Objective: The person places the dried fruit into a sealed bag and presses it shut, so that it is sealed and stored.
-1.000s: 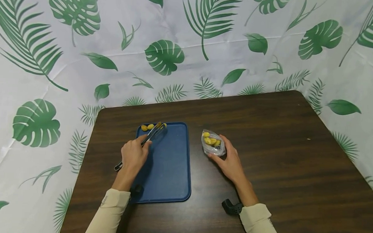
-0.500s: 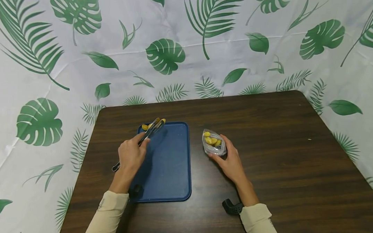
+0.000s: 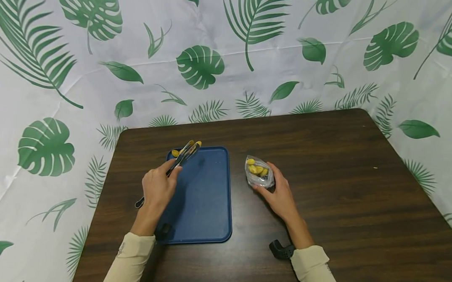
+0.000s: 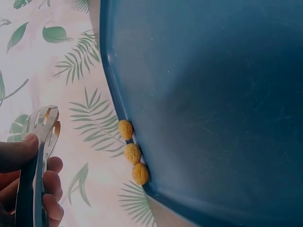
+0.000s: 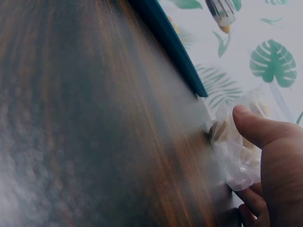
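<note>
In the head view my left hand (image 3: 158, 187) grips metal tongs (image 3: 183, 157) above the far left of a blue tray (image 3: 204, 199). Between the tong tips (image 4: 47, 116) some yellow shows in the left wrist view, seemingly a small oval piece. Several such rough-skinned yellow pieces (image 4: 132, 153) lie along the tray's rim. To the right of the tray, my right hand (image 3: 282, 198) holds a clear plastic bag (image 3: 260, 180) with thumb and fingers around its side. Inside the bag are several yellow oval pieces (image 3: 256, 170). In the right wrist view the bag's far side is hidden.
The dark wood table (image 3: 341, 184) extends far to the right, with a tiny pale speck (image 3: 375, 167) on it. A leaf-print cloth (image 3: 233, 53) hangs behind and beside the table. A black wrist mount (image 3: 281, 250) sits at my right wrist.
My left hand and the tongs have shifted slightly left, with the tong tips now higher by the tray's far edge. The right hand and the bag have stayed in place.
</note>
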Demonstrator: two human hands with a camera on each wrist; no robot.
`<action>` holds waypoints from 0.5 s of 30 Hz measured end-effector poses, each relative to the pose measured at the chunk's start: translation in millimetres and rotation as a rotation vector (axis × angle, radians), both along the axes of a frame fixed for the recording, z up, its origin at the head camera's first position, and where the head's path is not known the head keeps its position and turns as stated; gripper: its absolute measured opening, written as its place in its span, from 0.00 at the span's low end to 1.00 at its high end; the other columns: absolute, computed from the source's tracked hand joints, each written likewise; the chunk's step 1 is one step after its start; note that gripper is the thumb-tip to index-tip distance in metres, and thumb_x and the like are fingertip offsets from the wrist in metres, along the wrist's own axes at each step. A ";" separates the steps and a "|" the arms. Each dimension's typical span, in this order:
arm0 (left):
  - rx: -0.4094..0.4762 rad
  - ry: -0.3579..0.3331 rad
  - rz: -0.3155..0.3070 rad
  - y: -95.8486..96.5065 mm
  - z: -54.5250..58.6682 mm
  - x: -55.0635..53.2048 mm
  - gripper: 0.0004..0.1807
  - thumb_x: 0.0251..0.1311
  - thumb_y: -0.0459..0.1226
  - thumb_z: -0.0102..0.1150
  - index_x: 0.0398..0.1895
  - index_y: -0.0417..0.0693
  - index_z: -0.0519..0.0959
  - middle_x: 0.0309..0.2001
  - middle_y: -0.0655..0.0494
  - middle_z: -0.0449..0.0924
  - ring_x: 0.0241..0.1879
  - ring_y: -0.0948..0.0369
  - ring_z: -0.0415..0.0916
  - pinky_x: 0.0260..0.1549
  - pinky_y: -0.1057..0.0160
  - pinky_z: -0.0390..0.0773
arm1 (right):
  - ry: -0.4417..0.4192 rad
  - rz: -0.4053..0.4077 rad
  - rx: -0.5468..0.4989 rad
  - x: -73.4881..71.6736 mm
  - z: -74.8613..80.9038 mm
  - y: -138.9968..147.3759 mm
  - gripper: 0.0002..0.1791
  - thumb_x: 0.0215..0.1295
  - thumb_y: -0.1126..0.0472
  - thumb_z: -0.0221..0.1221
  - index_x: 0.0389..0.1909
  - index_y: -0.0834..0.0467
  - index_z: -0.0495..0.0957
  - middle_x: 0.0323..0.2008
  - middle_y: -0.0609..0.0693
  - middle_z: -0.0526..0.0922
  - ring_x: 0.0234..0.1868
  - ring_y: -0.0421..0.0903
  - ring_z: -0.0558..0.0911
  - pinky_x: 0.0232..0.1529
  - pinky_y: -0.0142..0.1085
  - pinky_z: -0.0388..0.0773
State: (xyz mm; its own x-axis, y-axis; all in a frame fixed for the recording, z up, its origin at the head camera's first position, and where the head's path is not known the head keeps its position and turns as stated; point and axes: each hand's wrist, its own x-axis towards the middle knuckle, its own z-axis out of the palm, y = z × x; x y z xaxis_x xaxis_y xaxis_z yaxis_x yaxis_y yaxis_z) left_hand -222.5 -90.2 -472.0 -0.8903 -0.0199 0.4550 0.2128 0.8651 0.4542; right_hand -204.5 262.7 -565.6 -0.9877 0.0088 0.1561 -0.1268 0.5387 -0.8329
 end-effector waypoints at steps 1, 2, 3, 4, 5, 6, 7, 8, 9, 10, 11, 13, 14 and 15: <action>0.003 0.000 -0.002 0.3 0.2 0.3 0.19 0.64 0.41 0.70 0.54 0.41 0.87 0.13 0.46 0.78 0.11 0.52 0.69 0.22 0.45 0.75 | -0.001 0.000 0.002 0.0 0.2 -0.1 0.48 0.64 0.45 0.71 0.80 0.50 0.58 0.75 0.59 0.68 0.74 0.63 0.68 0.70 0.67 0.62; 0.010 -0.001 -0.004 0.8 0.4 0.8 0.19 0.64 0.41 0.70 0.54 0.41 0.87 0.14 0.45 0.79 0.12 0.51 0.71 0.23 0.45 0.76 | -0.001 0.001 0.003 0.0 0.4 -0.3 0.48 0.64 0.45 0.71 0.80 0.50 0.58 0.75 0.60 0.68 0.74 0.63 0.68 0.70 0.67 0.62; 0.014 0.001 -0.005 1.2 0.6 1.0 0.19 0.64 0.41 0.70 0.54 0.41 0.87 0.15 0.45 0.81 0.13 0.50 0.72 0.23 0.44 0.76 | -0.001 0.001 0.003 0.1 0.7 -0.3 0.48 0.64 0.45 0.71 0.80 0.50 0.58 0.75 0.60 0.68 0.74 0.63 0.68 0.70 0.67 0.62; 0.016 0.005 -0.006 1.6 0.9 1.3 0.19 0.63 0.41 0.71 0.54 0.42 0.87 0.17 0.44 0.82 0.14 0.49 0.74 0.24 0.44 0.77 | 0.000 0.001 0.004 0.2 0.9 -0.5 0.48 0.64 0.45 0.71 0.80 0.50 0.58 0.75 0.60 0.68 0.74 0.64 0.68 0.70 0.67 0.62; 0.019 0.008 -0.008 2.2 1.1 1.5 0.19 0.63 0.41 0.71 0.54 0.42 0.87 0.17 0.44 0.83 0.14 0.49 0.75 0.24 0.44 0.77 | 0.001 0.001 0.003 0.3 1.2 -0.5 0.48 0.64 0.45 0.71 0.80 0.50 0.58 0.75 0.60 0.68 0.74 0.64 0.68 0.70 0.67 0.61; 0.023 0.007 -0.011 2.9 1.2 1.9 0.19 0.63 0.41 0.71 0.54 0.42 0.87 0.16 0.45 0.82 0.14 0.50 0.74 0.24 0.44 0.77 | 0.001 0.000 0.002 0.5 1.4 -0.5 0.48 0.64 0.45 0.71 0.80 0.50 0.58 0.75 0.60 0.68 0.74 0.64 0.68 0.70 0.68 0.61; 0.025 0.009 -0.015 3.5 1.6 2.2 0.19 0.63 0.41 0.71 0.54 0.42 0.87 0.15 0.45 0.81 0.14 0.51 0.73 0.23 0.45 0.76 | 0.001 -0.001 -0.001 0.7 1.7 -0.5 0.48 0.64 0.45 0.71 0.79 0.50 0.58 0.75 0.60 0.68 0.74 0.64 0.67 0.70 0.68 0.61; 0.026 0.012 -0.019 4.3 2.1 2.5 0.19 0.62 0.41 0.72 0.54 0.42 0.87 0.14 0.46 0.79 0.13 0.52 0.71 0.22 0.46 0.75 | 0.001 -0.002 -0.004 1.0 2.0 -0.5 0.48 0.64 0.45 0.71 0.79 0.49 0.58 0.75 0.59 0.68 0.74 0.64 0.68 0.70 0.67 0.61; 0.026 0.013 -0.023 5.0 2.5 2.8 0.19 0.62 0.41 0.72 0.53 0.42 0.87 0.13 0.47 0.78 0.12 0.54 0.69 0.21 0.47 0.73 | 0.001 -0.003 -0.006 1.1 2.2 -0.5 0.47 0.64 0.45 0.71 0.79 0.49 0.58 0.75 0.59 0.68 0.73 0.64 0.68 0.70 0.67 0.61; 0.027 0.013 -0.028 5.7 2.9 3.1 0.19 0.62 0.40 0.72 0.53 0.41 0.87 0.11 0.48 0.76 0.12 0.55 0.66 0.20 0.49 0.72 | 0.001 -0.003 -0.007 1.1 2.2 -0.5 0.47 0.64 0.46 0.71 0.79 0.49 0.59 0.75 0.59 0.69 0.73 0.64 0.68 0.70 0.67 0.61; 0.027 0.012 -0.032 6.4 3.3 3.4 0.19 0.61 0.40 0.72 0.53 0.41 0.87 0.10 0.49 0.74 0.11 0.57 0.63 0.19 0.51 0.70 | 0.001 -0.003 -0.009 1.2 2.3 -0.5 0.47 0.64 0.46 0.71 0.79 0.49 0.59 0.75 0.59 0.69 0.73 0.64 0.68 0.70 0.67 0.61; 0.025 0.011 -0.036 7.8 4.3 4.3 0.19 0.61 0.40 0.72 0.53 0.40 0.87 0.09 0.50 0.72 0.11 0.59 0.60 0.19 0.53 0.67 | 0.001 -0.002 -0.008 1.1 2.4 -0.6 0.47 0.64 0.46 0.71 0.79 0.50 0.59 0.75 0.59 0.69 0.74 0.64 0.68 0.71 0.67 0.61; 0.025 0.010 -0.037 8.4 4.7 4.8 0.19 0.61 0.40 0.72 0.53 0.40 0.87 0.09 0.51 0.72 0.12 0.59 0.59 0.19 0.53 0.67 | 0.002 -0.001 -0.008 1.0 2.3 -0.6 0.47 0.64 0.46 0.71 0.79 0.50 0.59 0.75 0.59 0.69 0.74 0.64 0.68 0.71 0.67 0.61; 0.024 0.011 -0.039 9.0 5.0 5.2 0.19 0.61 0.40 0.72 0.53 0.40 0.87 0.09 0.50 0.73 0.12 0.59 0.59 0.19 0.53 0.67 | 0.003 -0.001 -0.008 0.9 2.3 -0.6 0.47 0.64 0.46 0.71 0.79 0.50 0.59 0.75 0.59 0.69 0.74 0.64 0.68 0.71 0.67 0.61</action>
State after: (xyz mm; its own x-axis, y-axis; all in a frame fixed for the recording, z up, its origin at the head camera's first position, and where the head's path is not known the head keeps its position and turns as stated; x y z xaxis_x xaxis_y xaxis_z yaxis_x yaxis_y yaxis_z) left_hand -217.2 -81.2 -467.0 -0.8857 0.0038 0.4642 0.2510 0.8451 0.4720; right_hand -203.6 262.1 -563.3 -0.9872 0.0108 0.1590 -0.1289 0.5325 -0.8366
